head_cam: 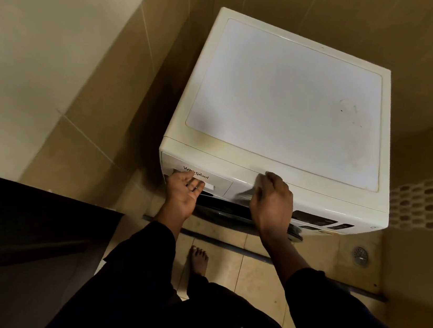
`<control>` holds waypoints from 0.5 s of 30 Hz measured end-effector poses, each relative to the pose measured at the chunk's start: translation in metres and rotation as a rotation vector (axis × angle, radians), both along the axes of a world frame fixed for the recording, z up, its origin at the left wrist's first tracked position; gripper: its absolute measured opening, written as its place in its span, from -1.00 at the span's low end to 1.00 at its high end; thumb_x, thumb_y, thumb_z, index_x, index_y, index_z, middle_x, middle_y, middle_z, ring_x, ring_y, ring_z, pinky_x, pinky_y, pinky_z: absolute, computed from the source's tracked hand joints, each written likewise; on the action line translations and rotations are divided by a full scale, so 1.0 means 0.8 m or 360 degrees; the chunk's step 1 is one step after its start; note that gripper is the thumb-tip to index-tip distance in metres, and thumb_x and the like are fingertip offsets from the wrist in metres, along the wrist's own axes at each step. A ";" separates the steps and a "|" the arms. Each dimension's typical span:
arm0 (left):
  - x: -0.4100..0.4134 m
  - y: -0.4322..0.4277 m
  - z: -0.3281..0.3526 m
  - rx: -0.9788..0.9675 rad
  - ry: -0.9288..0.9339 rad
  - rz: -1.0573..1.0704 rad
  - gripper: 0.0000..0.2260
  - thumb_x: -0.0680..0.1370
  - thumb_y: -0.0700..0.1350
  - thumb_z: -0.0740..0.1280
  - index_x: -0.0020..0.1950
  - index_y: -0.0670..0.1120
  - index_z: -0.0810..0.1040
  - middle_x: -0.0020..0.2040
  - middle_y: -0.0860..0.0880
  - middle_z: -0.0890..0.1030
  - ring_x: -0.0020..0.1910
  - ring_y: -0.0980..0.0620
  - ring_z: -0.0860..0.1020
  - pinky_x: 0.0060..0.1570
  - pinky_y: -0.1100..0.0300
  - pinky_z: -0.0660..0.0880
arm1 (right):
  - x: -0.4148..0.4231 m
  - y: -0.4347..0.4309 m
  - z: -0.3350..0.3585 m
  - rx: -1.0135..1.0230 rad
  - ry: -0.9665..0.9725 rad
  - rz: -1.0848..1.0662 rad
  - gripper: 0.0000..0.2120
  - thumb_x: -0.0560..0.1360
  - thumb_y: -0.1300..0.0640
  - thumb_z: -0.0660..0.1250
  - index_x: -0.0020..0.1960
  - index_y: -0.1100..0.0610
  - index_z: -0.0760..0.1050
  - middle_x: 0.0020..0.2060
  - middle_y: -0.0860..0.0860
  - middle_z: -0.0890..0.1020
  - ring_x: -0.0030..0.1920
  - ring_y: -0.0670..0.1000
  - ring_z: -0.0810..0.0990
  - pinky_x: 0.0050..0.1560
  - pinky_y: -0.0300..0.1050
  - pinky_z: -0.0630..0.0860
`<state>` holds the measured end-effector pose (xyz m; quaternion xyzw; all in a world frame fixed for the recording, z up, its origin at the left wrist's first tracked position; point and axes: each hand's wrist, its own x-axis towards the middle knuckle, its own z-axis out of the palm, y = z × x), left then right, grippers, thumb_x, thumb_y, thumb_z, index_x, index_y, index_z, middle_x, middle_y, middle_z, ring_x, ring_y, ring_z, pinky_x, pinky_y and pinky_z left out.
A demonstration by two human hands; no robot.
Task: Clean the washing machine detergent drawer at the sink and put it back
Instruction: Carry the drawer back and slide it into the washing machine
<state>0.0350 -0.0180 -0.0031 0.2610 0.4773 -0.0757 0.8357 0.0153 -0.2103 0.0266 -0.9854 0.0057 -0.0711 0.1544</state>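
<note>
Drawer (pixel 208 183): shut in washer (pixel 286 104); left fingers (pixel 193 185) hooked in its recess; right hand (pixel 271 201) curled beside it. Pull straight, brace washer.

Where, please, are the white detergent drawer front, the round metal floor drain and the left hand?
White detergent drawer front (pixel 209 180): head view, panel face.
Round metal floor drain (pixel 360 256): head view, grate centre.
Left hand (pixel 182 193): head view, palm.

There is only one view, from a wide-angle camera on the person's head. It looks steeply down and forward, from above the flat top of the white front-loading washing machine (pixel 286 104), which fills the middle and far part. The machine's front edge is near, at arm's reach. The beige tiled floor (pixel 229 264) lies directly below, and straight lines bend toward the edges.
</note>
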 end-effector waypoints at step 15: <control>-0.135 0.008 0.003 0.0089 -0.0029 -0.0053 -0.73 0.43 -0.47 0.03 -0.16 -0.21 0.46 -0.22 -0.18 0.56 -0.19 -0.14 0.52 -0.06 0.00 0.47 | 0.005 0.001 0.010 -0.0138 0.0153 0.0026 -0.85 0.41 0.32 0.37 -0.06 0.17 0.64 0.14 0.14 0.61 0.02 0.17 0.61 0.00 -0.03 0.53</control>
